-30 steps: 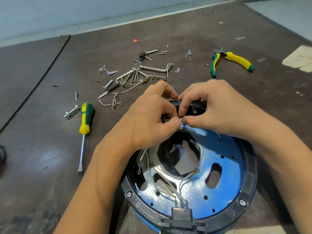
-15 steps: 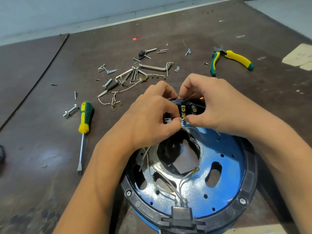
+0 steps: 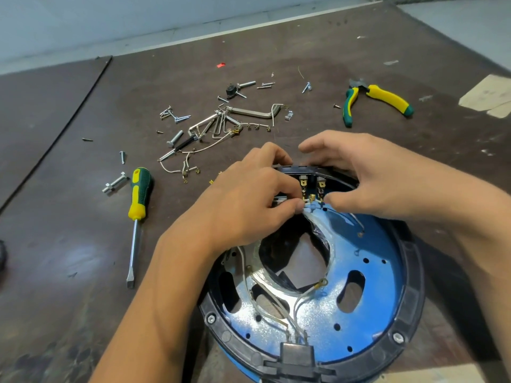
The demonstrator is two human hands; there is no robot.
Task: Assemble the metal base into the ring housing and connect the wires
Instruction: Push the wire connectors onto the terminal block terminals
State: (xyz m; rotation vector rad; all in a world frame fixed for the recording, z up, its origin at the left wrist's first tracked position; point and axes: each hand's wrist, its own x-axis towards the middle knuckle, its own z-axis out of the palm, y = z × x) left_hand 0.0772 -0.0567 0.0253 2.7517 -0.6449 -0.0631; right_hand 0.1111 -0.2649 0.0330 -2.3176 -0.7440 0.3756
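On the surface (image 3: 83, 244) sits a round black plastic ring (image 3: 412, 286) with a shiny blue metal base (image 3: 373, 313) inside. The left hand (image 3: 249, 200) pinches a white wire (image 3: 307, 208) by the brass tabs (image 3: 303, 186). The right hand (image 3: 373, 175) curls close; I cannot tell if it holds anything.

A dark brown table (image 3: 276, 48) fills nearly the whole view, its top scuffed and speckled. Along the table's far edge runs a white strip (image 3: 249, 28). Beyond it is a pale grey-blue surface (image 3: 110, 17), wall or floor I cannot tell. A black seam (image 3: 69, 114) slants across the table's left part. A soft sheen (image 3: 83, 255) of light lies on its near left, and a beige patch (image 3: 486, 95) lies at its right edge.
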